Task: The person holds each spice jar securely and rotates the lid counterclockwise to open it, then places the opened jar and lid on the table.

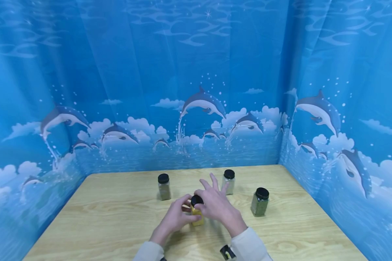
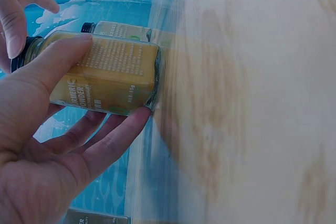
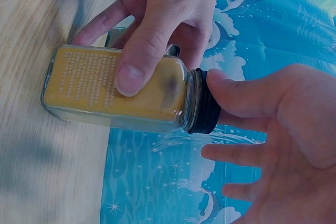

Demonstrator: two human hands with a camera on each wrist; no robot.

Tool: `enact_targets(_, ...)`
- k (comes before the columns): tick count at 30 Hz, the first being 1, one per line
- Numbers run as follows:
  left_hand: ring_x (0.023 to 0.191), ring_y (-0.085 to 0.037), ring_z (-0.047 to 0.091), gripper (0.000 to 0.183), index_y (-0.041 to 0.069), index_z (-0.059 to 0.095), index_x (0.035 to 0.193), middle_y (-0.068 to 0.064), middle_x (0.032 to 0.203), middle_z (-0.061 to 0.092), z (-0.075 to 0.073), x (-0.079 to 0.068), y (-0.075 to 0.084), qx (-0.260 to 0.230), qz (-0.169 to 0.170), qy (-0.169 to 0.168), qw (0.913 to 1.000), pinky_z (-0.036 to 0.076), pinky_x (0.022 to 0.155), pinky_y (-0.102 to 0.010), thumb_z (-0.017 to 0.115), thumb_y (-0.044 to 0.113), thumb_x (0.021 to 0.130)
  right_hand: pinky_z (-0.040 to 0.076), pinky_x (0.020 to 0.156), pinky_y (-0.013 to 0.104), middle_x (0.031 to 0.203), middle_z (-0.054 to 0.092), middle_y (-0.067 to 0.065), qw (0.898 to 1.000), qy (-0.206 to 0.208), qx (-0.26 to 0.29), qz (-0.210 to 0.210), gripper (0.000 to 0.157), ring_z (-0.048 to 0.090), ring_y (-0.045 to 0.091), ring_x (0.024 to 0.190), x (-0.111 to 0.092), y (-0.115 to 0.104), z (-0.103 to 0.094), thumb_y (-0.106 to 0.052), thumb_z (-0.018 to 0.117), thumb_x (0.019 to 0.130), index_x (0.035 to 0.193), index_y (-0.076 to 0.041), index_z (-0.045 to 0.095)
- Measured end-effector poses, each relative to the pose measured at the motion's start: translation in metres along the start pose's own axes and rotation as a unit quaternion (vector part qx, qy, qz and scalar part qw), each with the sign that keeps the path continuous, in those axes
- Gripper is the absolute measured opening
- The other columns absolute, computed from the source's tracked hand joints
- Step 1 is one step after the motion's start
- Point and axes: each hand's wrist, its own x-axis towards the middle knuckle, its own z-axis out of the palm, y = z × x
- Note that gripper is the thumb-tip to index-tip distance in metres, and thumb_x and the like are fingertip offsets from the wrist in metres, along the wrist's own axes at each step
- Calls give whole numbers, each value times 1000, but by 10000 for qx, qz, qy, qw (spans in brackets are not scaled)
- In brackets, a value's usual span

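Square yellow jar (image 1: 196,211), tiny white words (image 2: 118,59), low middle of the frame, gripped by left hand (image 1: 177,214), black lid (image 1: 196,200) pinched by right hand (image 1: 216,203), other fingers spread.

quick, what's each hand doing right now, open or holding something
Left hand: holding the jar of yellow powder.
Right hand: pinching that jar's black lid.

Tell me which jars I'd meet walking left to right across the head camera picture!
Grey-brown jar → yellow jar → pale jar → dark green jar.
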Motion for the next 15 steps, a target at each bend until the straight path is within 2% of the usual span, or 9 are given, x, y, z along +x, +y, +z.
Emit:
enact_targets(6,97,-21,65,45,26,59,110,-4,106,64,1,2,-2,-17,126,17,9999,57,84,-38,82,31,72,5,93,86,150,39,10,10000,-35,-42,-20,37,13,46,144,0,0,1,-37,71,82,117,-24,65)
enact_targets(15,98,-21,65,47,27,58,113,-3,108,63,1,0,-3,-58,147,31,9999,57,85,-36,81,32,72,1,92,86,151,38,10,9997,-242,10,-82,39,10,46,145,0,-1,-1,-28,72,82,120,-26,63)
